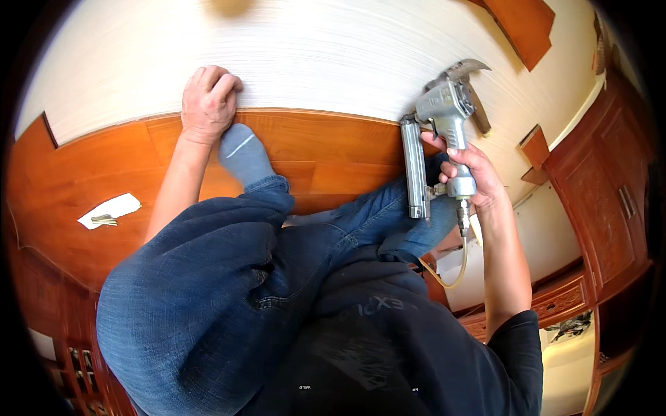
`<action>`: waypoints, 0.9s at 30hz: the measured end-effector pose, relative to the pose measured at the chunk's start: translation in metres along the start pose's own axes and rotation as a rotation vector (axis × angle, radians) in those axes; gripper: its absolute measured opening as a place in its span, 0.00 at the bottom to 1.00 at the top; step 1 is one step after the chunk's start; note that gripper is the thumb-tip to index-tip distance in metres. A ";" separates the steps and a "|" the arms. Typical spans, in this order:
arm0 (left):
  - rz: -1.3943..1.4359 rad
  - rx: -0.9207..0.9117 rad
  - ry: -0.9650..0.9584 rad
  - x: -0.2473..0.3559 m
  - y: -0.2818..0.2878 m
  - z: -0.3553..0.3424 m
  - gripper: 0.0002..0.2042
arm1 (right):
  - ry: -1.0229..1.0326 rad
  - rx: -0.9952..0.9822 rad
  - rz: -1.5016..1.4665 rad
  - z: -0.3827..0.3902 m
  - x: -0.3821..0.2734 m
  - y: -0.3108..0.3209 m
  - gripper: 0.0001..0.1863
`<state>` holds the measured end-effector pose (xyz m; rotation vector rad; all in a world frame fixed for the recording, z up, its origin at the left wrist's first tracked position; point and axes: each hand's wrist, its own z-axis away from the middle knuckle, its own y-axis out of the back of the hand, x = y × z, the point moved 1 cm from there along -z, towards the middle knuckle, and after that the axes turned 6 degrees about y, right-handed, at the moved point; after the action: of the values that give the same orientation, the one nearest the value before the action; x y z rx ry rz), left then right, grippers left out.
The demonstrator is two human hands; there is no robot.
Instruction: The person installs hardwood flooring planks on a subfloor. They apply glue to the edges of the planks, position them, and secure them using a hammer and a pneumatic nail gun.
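Note:
My right hand (473, 170) is wrapped round the grip of a silver air nail gun (444, 104). Its long magazine (415, 173) hangs on the left side, and a thin yellowish air hose (454, 281) runs from the bottom of the handle. The nose meets the edge between the wooden floor planks (291, 139) and the white underlay (312, 62); whether it touches I cannot tell. My left hand (210, 100) rests at that same edge, fingers curled down and tips hidden. Just behind the gun lies a claw hammer (477, 97), partly covered by it.
Loose plank pieces lie on the underlay at the upper right (520, 28) and right (534, 147). A white paper with a small strip bundle (104, 220) sits on the planks at left. Carved wooden cabinets (603, 187) stand at right. My socked foot (246, 154) is beside my left hand.

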<state>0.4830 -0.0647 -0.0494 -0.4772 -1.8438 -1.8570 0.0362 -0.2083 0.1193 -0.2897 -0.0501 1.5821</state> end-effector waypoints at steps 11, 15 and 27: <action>-0.040 0.033 0.040 -0.002 -0.007 0.011 0.05 | 0.489 0.067 -0.130 0.094 0.095 0.086 0.20; -0.158 -0.093 0.030 -0.006 -0.002 0.007 0.03 | 0.681 -0.147 -0.454 0.099 0.165 0.127 0.31; -0.282 -0.233 0.261 0.056 -0.009 -0.024 0.13 | 0.681 -0.105 -0.324 0.109 0.154 0.115 0.11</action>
<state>0.4339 -0.0937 -0.0270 -0.0434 -1.5937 -2.2157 -0.1005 -0.0439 0.1763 -0.8457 0.3337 1.0981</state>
